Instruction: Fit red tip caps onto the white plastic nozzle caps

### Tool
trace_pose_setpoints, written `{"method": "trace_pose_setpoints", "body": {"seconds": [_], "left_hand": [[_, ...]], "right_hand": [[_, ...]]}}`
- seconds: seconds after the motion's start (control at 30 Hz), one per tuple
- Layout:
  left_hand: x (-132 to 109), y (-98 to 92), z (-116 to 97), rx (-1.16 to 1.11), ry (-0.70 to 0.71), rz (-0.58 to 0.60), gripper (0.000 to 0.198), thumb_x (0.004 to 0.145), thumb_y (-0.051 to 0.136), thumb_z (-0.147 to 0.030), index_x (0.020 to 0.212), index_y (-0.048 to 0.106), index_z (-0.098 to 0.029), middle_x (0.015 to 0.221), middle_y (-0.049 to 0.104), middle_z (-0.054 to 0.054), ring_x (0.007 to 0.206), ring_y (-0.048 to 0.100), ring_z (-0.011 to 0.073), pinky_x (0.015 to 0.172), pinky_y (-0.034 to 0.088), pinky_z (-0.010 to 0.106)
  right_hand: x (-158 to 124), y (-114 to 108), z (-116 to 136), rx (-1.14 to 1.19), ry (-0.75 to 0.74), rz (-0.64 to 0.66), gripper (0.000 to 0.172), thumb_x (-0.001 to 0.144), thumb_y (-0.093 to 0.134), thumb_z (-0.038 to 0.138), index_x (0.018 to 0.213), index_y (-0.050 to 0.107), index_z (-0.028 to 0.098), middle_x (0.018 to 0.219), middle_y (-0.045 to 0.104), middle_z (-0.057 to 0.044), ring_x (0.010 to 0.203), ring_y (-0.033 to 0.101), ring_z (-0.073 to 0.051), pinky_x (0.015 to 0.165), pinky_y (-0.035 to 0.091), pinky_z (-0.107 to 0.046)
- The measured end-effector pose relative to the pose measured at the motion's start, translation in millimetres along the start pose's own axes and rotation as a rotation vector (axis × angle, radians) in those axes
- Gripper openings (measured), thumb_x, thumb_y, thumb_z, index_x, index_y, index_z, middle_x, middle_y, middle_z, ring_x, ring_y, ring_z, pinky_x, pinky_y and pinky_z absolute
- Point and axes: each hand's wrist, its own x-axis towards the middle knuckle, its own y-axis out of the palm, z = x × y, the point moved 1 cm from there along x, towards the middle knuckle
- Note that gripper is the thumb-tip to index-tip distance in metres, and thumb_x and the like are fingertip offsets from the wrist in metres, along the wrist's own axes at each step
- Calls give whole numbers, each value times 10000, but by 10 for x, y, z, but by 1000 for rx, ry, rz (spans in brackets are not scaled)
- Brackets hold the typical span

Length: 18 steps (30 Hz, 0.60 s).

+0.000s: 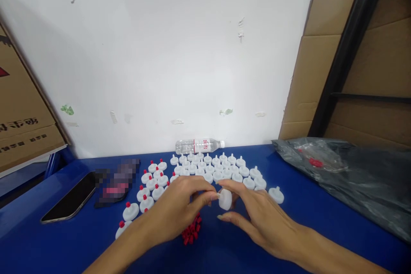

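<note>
A white round spouted cap [225,200] is held up off the table, turned on its side with its spout toward the left. My left hand [183,205] pinches the spout end between thumb and forefinger; whether a red cap is inside that pinch is hidden. Around the disc, my right hand [257,214] has forefinger above and thumb below, spread apart, with the thumb clear of it. Another finger shows behind the disc; contact there is unclear. Small red caps [191,234] lie in a pile below my left hand, partly covered by it.
Several white spouted pieces [236,177] stand behind my hands. Others with red tips [130,211] stand at left. A clear bottle [199,146] lies along the wall. A phone [72,197] is far left; a dark plastic bag [353,180] covers the right side of the blue table [244,252].
</note>
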Motion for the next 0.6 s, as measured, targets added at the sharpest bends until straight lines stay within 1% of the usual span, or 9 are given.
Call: {"method": "trace_pose_setpoints", "body": {"seconds": [0.07,0.1,0.17,0.2,0.27,0.33,0.4,0.53,0.6], "left_hand": [[24,-245,50,97,-60,-20,264,1014,540,-403,978,751,-247,867,732,10,709,617,159,685,453,285],[49,-384,106,192,-103,-21,282,1005,536,-431,1003,749,-247,916,746,21,734,638,174,685,466,291],[123,-664,274,469,-201,-76,352,1018,460,-450,1118,725,-239,1056,752,53,822,673,211,727,491,318],[170,-782,379,635,-247,-66,380,1027,410,-429,1188,699,-242,1130,743,64,865,684,227,750,496,335],[266,-944,600,716,-291,-10,324,972,477,-355,1111,731,-211,1114,747,99,899,690,273,739,491,358],[346,-1001,794,749,-332,81,225,887,564,-278,935,774,-213,987,765,94,870,701,283,703,491,343],[398,-975,925,770,-367,156,173,844,609,-219,867,780,-222,928,767,79,841,708,271,694,497,331],[429,-840,1024,792,-412,303,109,921,673,-262,966,739,-188,967,741,51,865,700,215,775,550,352],[430,-803,1035,815,-440,360,203,971,664,-336,1057,694,-156,1039,716,55,914,691,201,834,572,393]], "right_hand": [[-5,-6,17,-6,-3,11,618,1026,554,358,1537,209,311,1132,706,-41,851,716,-192,770,569,-360],[-9,-11,21,3,-15,8,636,1033,534,350,1551,166,325,1181,691,-46,861,712,-186,778,566,-365],[-13,-21,19,27,-41,4,597,1046,486,326,1546,161,349,1240,664,-43,878,701,-173,782,557,-365],[-11,-27,15,35,-44,6,571,1050,469,317,1539,177,355,1233,662,-37,866,695,-167,770,553,-359],[-2,-34,10,41,-50,22,528,1053,450,305,1524,215,349,1215,663,-34,841,686,-159,750,546,-347],[8,-35,14,36,-51,44,497,1054,439,290,1509,246,340,1208,663,-34,822,684,-154,748,542,-346],[13,-31,24,29,-53,54,485,1052,433,277,1500,259,340,1199,664,-28,821,687,-154,759,543,-352],[8,-20,36,31,-59,57,507,1047,430,265,1509,237,340,1192,665,-23,828,691,-153,752,544,-345],[4,-19,33,29,-58,59,516,1045,432,263,1515,231,332,1193,665,-26,824,689,-152,745,543,-341]]}}
